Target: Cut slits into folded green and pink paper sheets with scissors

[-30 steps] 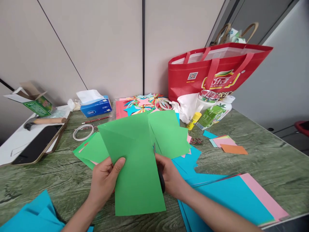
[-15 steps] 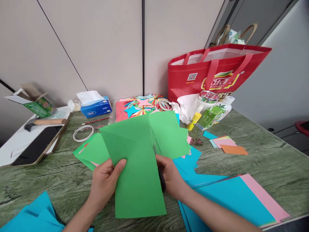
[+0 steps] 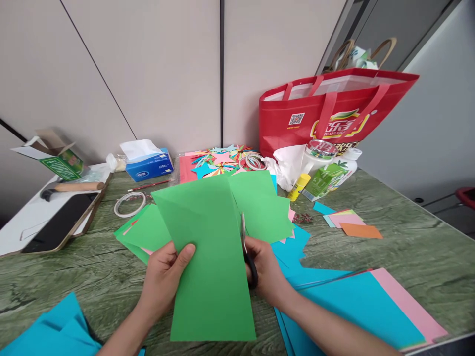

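Note:
My left hand (image 3: 168, 269) pinches the left edge of a green paper sheet (image 3: 211, 267), thumb on the near face and fingers behind. The sheet is held up in front of me above the table. Black-handled scissors (image 3: 252, 269) are in my right hand (image 3: 265, 269), at the sheet's right edge with the blade pointing up and away. Some of the right fingers are hidden behind the handle. Beyond the sheet lie further green papers (image 3: 261, 210), and another green stack (image 3: 144, 230) is to the left, partly covered by my sheet.
Blue paper (image 3: 356, 306) with pink sheets lies at right, more blue paper (image 3: 52, 326) at lower left. Small paper strips (image 3: 359, 230), a glue stick (image 3: 299, 187), a tape roll (image 3: 129, 204), a tissue box (image 3: 148, 167), folded paper stars (image 3: 222, 158) and a red bag (image 3: 289, 118) stand around.
The scissors have drawn slightly right, and more of their blade and handle shows. The sheet's lower end has come a little nearer to me. My left hand keeps its hold.

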`<control>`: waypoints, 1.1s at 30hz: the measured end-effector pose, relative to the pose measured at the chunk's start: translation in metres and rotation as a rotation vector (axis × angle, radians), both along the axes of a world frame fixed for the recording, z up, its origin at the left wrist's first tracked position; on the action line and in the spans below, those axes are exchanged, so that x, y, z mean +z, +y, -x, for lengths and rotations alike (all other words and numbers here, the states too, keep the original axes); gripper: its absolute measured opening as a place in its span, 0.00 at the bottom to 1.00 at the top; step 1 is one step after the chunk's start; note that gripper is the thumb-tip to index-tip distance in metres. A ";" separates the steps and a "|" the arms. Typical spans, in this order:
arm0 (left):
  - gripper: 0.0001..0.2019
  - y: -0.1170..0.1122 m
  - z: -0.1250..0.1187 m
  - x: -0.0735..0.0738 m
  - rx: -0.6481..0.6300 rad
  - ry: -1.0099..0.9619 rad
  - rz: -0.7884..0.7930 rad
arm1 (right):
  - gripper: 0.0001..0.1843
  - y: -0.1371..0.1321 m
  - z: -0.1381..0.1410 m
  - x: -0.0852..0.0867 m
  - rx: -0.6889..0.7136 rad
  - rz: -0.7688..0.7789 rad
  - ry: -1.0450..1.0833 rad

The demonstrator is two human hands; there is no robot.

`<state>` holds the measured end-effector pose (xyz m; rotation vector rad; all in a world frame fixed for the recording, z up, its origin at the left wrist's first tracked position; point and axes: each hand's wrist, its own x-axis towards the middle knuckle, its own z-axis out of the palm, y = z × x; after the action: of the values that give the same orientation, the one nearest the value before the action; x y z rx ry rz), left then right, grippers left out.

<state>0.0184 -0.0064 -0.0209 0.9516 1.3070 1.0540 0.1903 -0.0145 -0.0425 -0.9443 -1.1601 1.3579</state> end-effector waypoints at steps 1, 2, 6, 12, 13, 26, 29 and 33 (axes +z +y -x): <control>0.13 0.001 0.000 0.002 -0.025 -0.073 0.058 | 0.08 0.000 -0.001 0.000 -0.015 0.018 -0.025; 0.13 0.002 0.000 0.004 -0.048 -0.127 0.105 | 0.09 0.000 -0.001 0.000 -0.025 0.041 -0.046; 0.12 0.007 0.002 0.010 -0.130 -0.210 0.161 | 0.12 -0.001 -0.002 0.001 -0.015 0.099 -0.072; 0.13 0.008 0.003 0.010 -0.165 -0.200 0.151 | 0.13 -0.004 0.000 0.001 0.018 0.117 -0.079; 0.13 0.008 0.003 0.009 -0.161 -0.198 0.153 | 0.13 -0.004 0.001 0.001 0.019 0.109 -0.077; 0.12 0.004 0.000 0.005 -0.027 -0.174 0.080 | 0.15 -0.005 0.002 0.001 0.203 -0.101 0.078; 0.11 0.005 0.001 0.004 -0.028 -0.158 0.077 | 0.19 -0.003 0.001 0.003 0.206 -0.101 0.084; 0.11 0.005 0.001 0.003 -0.047 -0.159 0.089 | 0.20 -0.002 0.002 0.002 0.177 -0.093 0.074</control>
<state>0.0174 -0.0018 -0.0180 0.8114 1.1848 1.0058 0.1885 -0.0163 -0.0403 -0.7326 -1.2623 1.4537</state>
